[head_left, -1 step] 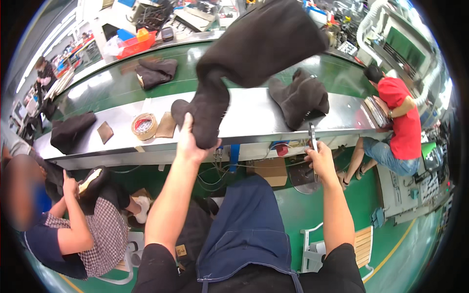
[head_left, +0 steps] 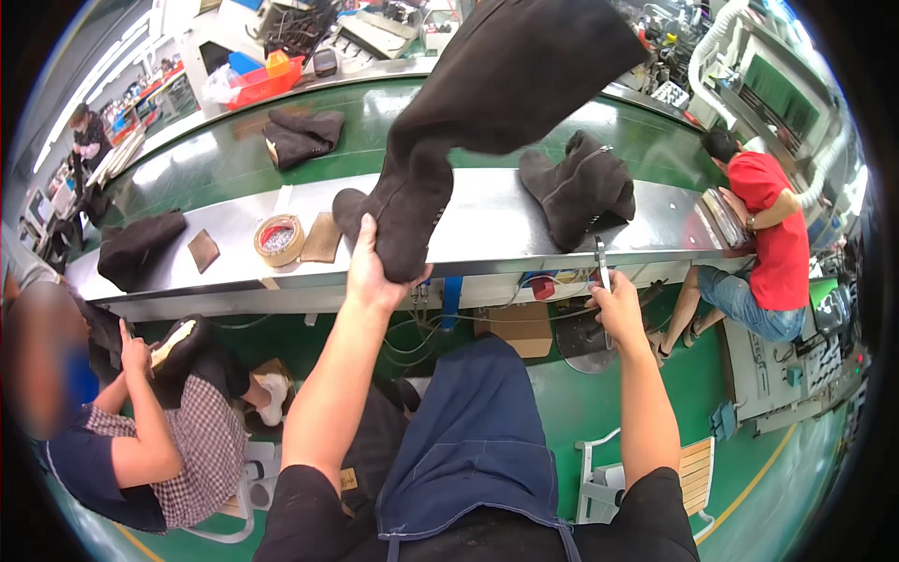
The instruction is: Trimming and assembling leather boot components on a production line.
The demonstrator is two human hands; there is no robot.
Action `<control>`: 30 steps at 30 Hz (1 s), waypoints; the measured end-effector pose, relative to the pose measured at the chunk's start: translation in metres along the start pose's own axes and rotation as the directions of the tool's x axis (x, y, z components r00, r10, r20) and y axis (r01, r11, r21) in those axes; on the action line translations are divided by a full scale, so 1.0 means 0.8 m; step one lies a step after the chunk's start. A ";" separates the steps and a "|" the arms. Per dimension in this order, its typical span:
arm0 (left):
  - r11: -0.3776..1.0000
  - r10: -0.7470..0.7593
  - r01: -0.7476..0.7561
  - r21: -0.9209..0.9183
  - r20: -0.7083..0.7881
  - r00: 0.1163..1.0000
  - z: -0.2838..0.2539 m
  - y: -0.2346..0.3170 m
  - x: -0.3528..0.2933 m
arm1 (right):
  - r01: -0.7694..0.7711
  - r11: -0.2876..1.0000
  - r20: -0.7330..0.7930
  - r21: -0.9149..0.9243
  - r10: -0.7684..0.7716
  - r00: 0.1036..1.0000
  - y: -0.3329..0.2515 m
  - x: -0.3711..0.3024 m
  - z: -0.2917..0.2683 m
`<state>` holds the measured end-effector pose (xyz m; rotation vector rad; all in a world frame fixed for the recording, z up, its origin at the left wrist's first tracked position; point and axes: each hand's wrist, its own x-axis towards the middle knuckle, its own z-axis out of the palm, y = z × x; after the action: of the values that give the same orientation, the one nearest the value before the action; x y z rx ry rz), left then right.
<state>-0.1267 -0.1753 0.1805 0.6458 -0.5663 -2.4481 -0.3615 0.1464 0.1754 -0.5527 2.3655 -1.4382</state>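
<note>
My left hand (head_left: pixel 375 272) grips the foot of a tall black suede boot (head_left: pixel 487 103); its long shaft reaches up and away over the green conveyor belt (head_left: pixel 215 178). My right hand (head_left: pixel 613 309) sits at the front edge of the steel workbench (head_left: pixel 496 239) and holds a thin metal tool (head_left: pixel 601 258) pointing upward. Just beyond that hand, a second black boot (head_left: pixel 581 192) lies folded on the bench.
A tape roll (head_left: pixel 279 239), two brown flat pieces (head_left: pixel 321 237) and a black boot (head_left: pixel 140 245) lie on the bench to the left. Another boot (head_left: pixel 300 136) rides the belt. A person in a checkered shirt (head_left: pixel 178 450) sits left, one in red (head_left: pixel 773 234) sits right.
</note>
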 end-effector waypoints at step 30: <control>0.014 0.846 -0.665 0.747 0.345 0.405 -0.054 0.063 0.135 | 0.253 0.965 0.244 -0.073 -0.228 0.943 -0.043 0.168 0.004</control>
<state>-0.1632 -0.2888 0.1366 0.6281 -1.5404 -0.8761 -0.4719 0.0653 0.1955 -1.0123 2.2524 -1.2678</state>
